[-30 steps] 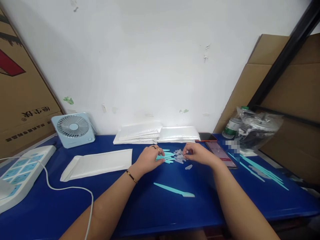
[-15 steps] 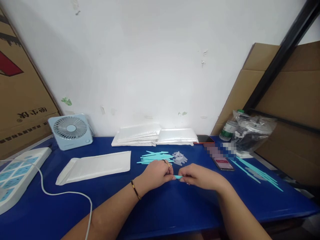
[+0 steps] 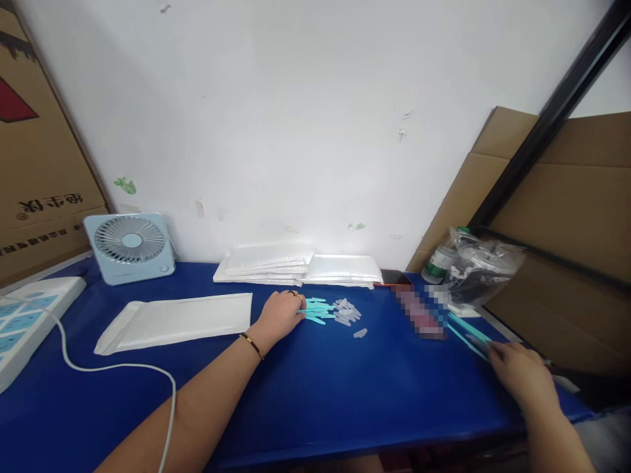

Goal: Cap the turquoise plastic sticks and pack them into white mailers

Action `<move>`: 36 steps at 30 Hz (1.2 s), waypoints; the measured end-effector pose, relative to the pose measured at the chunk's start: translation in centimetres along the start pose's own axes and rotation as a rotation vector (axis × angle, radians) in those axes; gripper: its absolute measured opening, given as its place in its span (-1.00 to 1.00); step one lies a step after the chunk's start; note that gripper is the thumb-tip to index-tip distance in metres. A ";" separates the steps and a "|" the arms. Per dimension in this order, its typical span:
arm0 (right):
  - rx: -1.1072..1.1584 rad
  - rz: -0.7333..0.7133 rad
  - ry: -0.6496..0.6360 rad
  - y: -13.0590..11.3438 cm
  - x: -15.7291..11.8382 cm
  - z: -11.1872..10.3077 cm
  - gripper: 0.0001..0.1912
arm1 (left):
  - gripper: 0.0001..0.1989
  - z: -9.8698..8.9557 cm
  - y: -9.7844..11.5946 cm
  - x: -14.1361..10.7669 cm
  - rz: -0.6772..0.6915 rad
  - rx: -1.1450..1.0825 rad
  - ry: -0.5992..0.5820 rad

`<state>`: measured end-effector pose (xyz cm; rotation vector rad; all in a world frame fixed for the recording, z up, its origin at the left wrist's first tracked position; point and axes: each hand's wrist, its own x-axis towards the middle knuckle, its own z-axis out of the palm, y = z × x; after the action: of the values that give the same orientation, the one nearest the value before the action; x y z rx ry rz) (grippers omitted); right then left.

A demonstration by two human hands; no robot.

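My left hand (image 3: 282, 315) has its fingers curled at the left end of a pile of slim teal plastic sticks (image 3: 318, 314), pinching one there. Right of that pile lies a heap of small translucent plastic caps (image 3: 346, 310). One loose cap (image 3: 360, 334) rests apart, nearer to me. Over at the table's right, my right hand (image 3: 525, 374) is on or just above the near ends of longer teal strips (image 3: 466, 327). Its fingers are blurred and partly hidden, so their grip does not show.
White padded envelopes (image 3: 266, 263) are stacked by the wall, and a single one (image 3: 177, 320) lies at left. A blue fan (image 3: 131, 246), a power strip (image 3: 34, 322) with a white cable (image 3: 113, 368), a bottle (image 3: 438, 264) and a bagged item (image 3: 480, 269) stand around. Cardboard (image 3: 566, 243) leans at right.
My hands have parted from the teal piece both held. The left went to the pile, the right far right to the strips. A loose cap now lies in front of the heap.
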<state>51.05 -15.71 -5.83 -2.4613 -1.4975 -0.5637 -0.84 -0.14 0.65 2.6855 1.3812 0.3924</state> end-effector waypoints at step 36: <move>1.056 -0.610 -0.560 -30.5 1.5 -10.8 -0.78 | -0.76 -1.3 0.0 -0.6 -0.006 -0.536 -0.002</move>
<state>22.31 -4.30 3.85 -1.3490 -1.9962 0.7581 -1.54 -0.62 1.78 2.2394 1.0858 0.6522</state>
